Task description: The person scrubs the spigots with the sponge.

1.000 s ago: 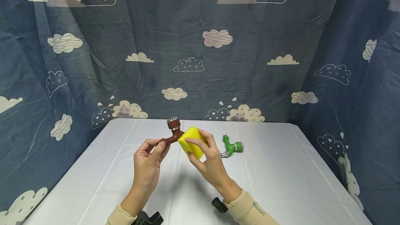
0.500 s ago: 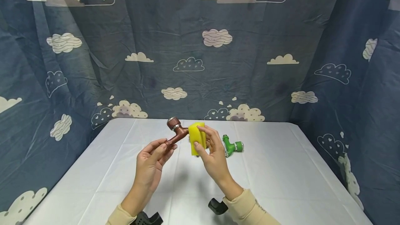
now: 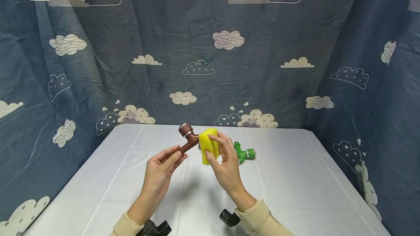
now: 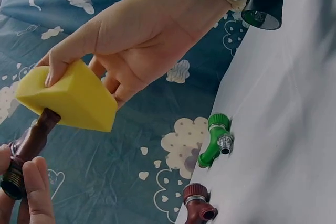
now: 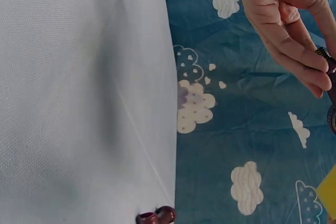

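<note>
The brown faucet [image 3: 188,139] sits just above the centre of the head view, held in the air over the table, its knurled cap pointing up and its threaded stem end pinched between the thumb and fingertips of the left hand [image 3: 161,172]. The right hand [image 3: 224,163] grips a yellow sponge [image 3: 209,145], fingers curled over its top and thumb on the near face, and presses it against the faucet's spout; in the left wrist view the spout tip is buried in the sponge's underside. By my reading the wiping is under way at the spout, while the cap and stem show no sponge contact at this moment, so most of the body looks left to do.

Right of the sponge a green faucet [image 3: 244,153] lies on the white tablecloth [image 3: 295,177], near the right hand but apart from it. A second brown faucet [image 4: 198,208] shows at the table's far edge in the left wrist view. The cloth is open to the lower left and lower right of the frame; the cloud-print curtain [image 3: 210,65] closes the back and both sides, close behind the far edge
</note>
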### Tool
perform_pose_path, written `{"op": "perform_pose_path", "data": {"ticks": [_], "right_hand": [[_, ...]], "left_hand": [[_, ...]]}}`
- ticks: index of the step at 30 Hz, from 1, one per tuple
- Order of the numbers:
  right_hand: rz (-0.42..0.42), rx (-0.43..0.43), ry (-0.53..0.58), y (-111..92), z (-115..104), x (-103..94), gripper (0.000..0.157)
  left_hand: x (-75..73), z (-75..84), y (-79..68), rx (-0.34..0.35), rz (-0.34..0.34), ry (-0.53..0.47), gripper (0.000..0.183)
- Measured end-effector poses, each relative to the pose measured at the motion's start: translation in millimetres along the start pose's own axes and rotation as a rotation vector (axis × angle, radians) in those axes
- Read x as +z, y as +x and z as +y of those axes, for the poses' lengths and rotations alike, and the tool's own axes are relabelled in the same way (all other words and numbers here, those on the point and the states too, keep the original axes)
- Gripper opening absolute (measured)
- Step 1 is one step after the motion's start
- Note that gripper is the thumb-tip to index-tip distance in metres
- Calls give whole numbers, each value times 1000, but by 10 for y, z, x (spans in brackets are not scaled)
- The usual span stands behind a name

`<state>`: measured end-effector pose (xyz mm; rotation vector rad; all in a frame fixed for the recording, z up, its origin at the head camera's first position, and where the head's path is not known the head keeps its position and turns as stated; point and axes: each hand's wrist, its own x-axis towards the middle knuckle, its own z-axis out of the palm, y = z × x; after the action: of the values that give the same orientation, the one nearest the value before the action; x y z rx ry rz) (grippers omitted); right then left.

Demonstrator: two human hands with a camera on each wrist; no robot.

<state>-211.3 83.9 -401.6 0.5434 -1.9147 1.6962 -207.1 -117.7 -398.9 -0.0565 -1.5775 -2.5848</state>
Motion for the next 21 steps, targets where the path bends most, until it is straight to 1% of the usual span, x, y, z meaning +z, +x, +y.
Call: {"op": "perform_pose_path", "data": {"ticks": [2,4,7,9,12,17,21], "right_hand": [[-1,-25,-13,-4,4,3,45],[-7,-50,-8,-3,-4,-1,45],[-34,-67,41,14,-40,-22,47],[-65,-52,114,33,-77,-47,49],[-124,37,272,72,-127,-83,50],[-191,264,546,112,-188,-124,46],[-217,401,697,114,-209,-130,43]], "left_hand": [[-5,1,6,0,6,-3,21],[-15,0,10,-2,-2,-7,21],[-42,-6,12,-3,-47,-18,23],[-66,-13,14,-2,-88,-25,27],[-110,-27,20,8,-153,-30,31],[-187,-61,31,30,-252,-41,33],[-246,-101,53,54,-349,-63,34]]}}
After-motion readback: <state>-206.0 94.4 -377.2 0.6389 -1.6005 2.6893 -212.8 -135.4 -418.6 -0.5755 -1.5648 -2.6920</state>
